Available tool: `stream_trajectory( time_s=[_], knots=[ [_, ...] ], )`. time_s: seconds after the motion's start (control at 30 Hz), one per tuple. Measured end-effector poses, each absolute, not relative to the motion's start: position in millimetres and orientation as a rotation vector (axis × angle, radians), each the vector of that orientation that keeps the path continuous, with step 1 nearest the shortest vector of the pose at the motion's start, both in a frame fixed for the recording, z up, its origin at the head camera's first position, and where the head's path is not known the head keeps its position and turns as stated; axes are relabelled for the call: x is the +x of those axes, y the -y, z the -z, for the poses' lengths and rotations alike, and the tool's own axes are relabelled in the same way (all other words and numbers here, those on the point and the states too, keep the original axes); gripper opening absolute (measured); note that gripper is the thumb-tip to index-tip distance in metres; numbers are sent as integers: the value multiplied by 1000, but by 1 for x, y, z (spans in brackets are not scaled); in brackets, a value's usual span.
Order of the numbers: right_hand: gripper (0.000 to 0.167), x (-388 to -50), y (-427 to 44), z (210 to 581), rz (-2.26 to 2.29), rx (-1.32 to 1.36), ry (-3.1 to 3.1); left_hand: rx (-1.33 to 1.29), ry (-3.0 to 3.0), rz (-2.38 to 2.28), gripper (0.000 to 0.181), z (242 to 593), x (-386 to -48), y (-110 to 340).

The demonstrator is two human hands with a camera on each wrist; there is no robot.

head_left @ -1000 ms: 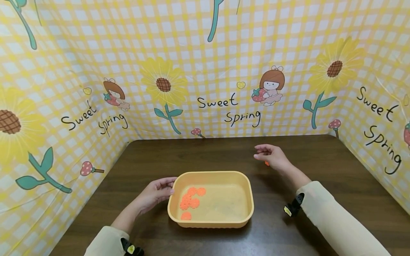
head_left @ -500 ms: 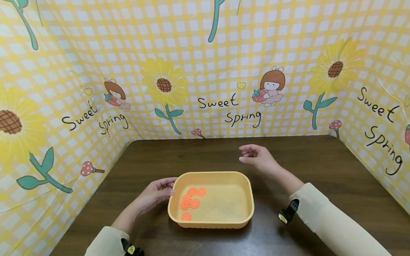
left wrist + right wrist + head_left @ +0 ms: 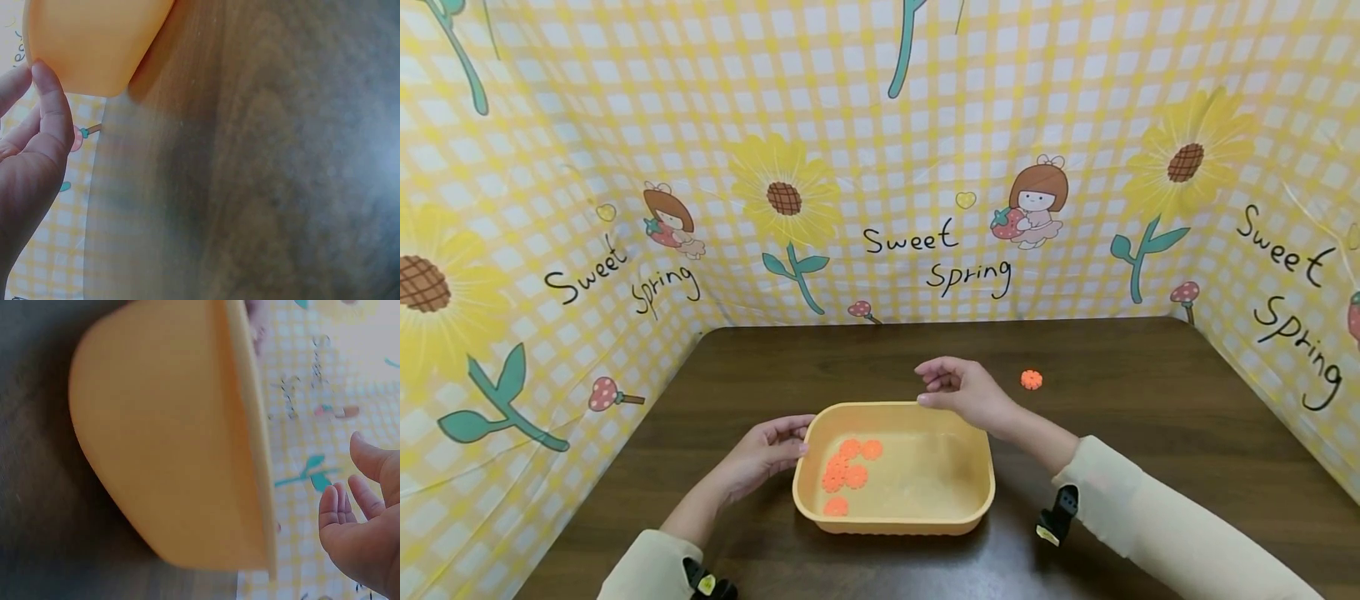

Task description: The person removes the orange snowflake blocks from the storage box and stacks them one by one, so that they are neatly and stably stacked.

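Observation:
A yellow plastic basin (image 3: pixel 895 527) stands on the dark wooden table, with several orange notched discs (image 3: pixel 855 477) lying at its left side. My left hand (image 3: pixel 758 458) holds the basin's left rim, the thumb near the edge and the fingers at the outside. In the left wrist view, the thumb (image 3: pixel 53 112) touches the basin's rim. My right hand (image 3: pixel 973 396) hovers over the far right rim, fingers loosely bent and thumb apart. Nothing shows between its fingers in the right wrist view. Another orange disc (image 3: pixel 1032 380) lies on the table, behind and right of that hand.
A yellow checked cloth (image 3: pixel 887 167) with printed flowers hangs at the back and both sides of the table (image 3: pixel 820 358). Black wrist cameras (image 3: pixel 1057 517) are worn at both sleeves.
My right hand has moved left and toward me, from over the lone orange disc to above the basin's rim. That disc now shows fully. The left hand and basin have stayed put.

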State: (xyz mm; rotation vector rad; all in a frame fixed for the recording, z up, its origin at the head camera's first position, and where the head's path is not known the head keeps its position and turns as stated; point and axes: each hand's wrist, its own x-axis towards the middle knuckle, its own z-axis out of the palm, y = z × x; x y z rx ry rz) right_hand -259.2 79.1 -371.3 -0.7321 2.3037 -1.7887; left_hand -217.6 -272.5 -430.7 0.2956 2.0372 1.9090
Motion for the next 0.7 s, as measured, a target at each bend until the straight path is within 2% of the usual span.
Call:
stream_trajectory(
  time_s=[0.7],
  knots=[
    [35, -230, -19, 397, 1678, -870, -2205, 297, -2041, -1912, 59, 433, -218, 273]
  ],
)
